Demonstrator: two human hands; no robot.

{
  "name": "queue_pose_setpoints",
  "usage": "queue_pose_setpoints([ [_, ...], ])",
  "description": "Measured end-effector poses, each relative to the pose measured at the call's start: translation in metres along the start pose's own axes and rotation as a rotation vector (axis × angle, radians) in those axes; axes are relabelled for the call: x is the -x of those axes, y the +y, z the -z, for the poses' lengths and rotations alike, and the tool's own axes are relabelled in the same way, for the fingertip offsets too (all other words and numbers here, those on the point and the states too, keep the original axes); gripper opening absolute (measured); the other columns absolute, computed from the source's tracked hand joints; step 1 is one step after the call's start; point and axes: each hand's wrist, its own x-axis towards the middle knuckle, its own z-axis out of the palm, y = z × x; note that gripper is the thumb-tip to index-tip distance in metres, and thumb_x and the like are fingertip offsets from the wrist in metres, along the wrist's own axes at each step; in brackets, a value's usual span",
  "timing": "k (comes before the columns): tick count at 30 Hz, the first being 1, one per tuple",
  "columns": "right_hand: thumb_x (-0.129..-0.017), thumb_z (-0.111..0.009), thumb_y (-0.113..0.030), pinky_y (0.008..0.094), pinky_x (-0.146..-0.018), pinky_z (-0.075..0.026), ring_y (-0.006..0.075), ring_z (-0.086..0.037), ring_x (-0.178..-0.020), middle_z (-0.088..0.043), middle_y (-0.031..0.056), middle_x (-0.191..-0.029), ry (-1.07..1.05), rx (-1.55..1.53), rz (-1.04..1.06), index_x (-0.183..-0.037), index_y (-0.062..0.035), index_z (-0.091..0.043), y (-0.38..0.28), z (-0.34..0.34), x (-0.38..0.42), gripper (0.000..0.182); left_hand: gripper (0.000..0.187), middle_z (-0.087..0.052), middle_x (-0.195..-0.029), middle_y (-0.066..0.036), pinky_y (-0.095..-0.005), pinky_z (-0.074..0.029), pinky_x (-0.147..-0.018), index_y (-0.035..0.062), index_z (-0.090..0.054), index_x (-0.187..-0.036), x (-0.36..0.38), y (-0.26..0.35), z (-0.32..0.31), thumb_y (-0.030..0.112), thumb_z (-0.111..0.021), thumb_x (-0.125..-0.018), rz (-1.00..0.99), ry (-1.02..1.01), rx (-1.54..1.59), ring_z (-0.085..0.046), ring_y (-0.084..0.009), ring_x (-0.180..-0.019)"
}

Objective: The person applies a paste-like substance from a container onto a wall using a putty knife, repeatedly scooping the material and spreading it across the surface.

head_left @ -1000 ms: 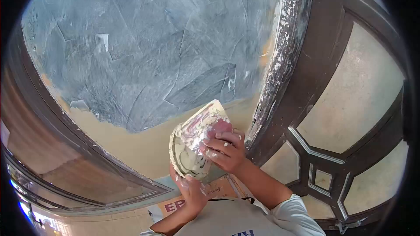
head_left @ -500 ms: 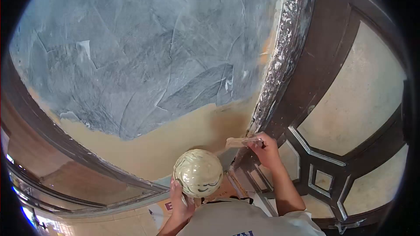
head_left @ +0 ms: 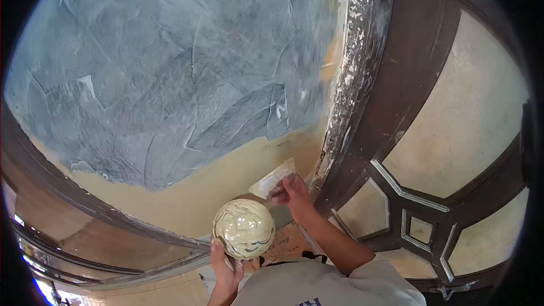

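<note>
My left hand (head_left: 226,267) grips the lower left side of a round, glossy cream ball-shaped thing (head_left: 245,228) with wavy dark streaks, held low in front of my shirt. Most of my fingers are hidden beneath it. Pinched in my right hand (head_left: 293,192) is a flat, whitish putty scraper (head_left: 274,179) with a wide blade, smeared with pale material. Its blade is just above and to the right of the round thing. Behind both hands rises a wall (head_left: 153,79) with rough grey-blue coating above and a bare beige strip (head_left: 170,209) below.
Worn, flaking trim (head_left: 348,73) edges the wall on the right. Beyond it stands a dark wooden door (head_left: 416,96) with pale panels. Another dark frame (head_left: 85,204) curves along the left. Printed cardboard (head_left: 283,241) lies on the floor below.
My right hand has moved left with the scraper, from beside the door trim to close by the round thing. The blade has turned its flat face into view.
</note>
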Motion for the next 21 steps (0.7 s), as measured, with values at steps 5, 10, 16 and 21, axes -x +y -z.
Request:
queue_pose_setpoints([
  [5,-0.103,-0.052,-0.031,0.0258,-0.059,-0.054,0.0159,-0.068,-0.068,-0.069,0.0120,-0.088,-0.076,0.082,0.079,-0.109,-0.0033,-0.051,-0.013,-0.024,-0.023,0.028,0.049,-0.048,-0.141,-0.012,-0.0390,-0.047,-0.106,0.0058,-0.033,-0.146,0.007,0.015,-0.004,0.025,-0.045,-0.103,0.061,0.070,0.083,-0.052,-0.0246,-0.128],
  [10,-0.104,-0.050,-0.030,0.0255,-0.055,-0.053,0.0146,-0.066,-0.063,-0.069,0.0130,-0.087,-0.047,0.130,0.057,-0.109,-0.0019,-0.051,-0.014,-0.033,-0.027,0.029,0.046,-0.049,-0.140,-0.008,-0.0383,-0.045,-0.107,0.0089,-0.040,-0.142,0.014,0.019,0.001,0.033,-0.045,-0.103,0.062,0.079,-0.005,-0.051,-0.0217,-0.128],
  [16,-0.104,-0.050,-0.034,0.0266,-0.052,-0.053,0.0168,-0.067,-0.063,-0.068,0.0121,-0.085,-0.003,0.114,0.022,-0.109,-0.0040,-0.051,0.042,0.013,-0.034,0.030,0.049,-0.046,-0.142,-0.011,-0.0395,-0.044,-0.108,0.0064,-0.032,-0.147,0.014,0.020,-0.002,0.026,-0.044,-0.104,0.041,0.033,0.030,-0.048,-0.0231,-0.130],
  [21,-0.103,-0.053,-0.031,0.0281,-0.053,-0.053,0.0165,-0.067,-0.065,-0.067,0.0104,-0.087,0.083,-0.033,-0.168,-0.110,-0.0078,-0.049,0.080,0.049,-0.004,0.025,0.047,-0.047,-0.141,-0.010,-0.0376,-0.044,-0.106,0.0082,-0.033,-0.147,0.011,0.018,-0.002,0.026,-0.044,-0.104,0.066,0.087,-0.006,-0.050,-0.0220,-0.127],
])
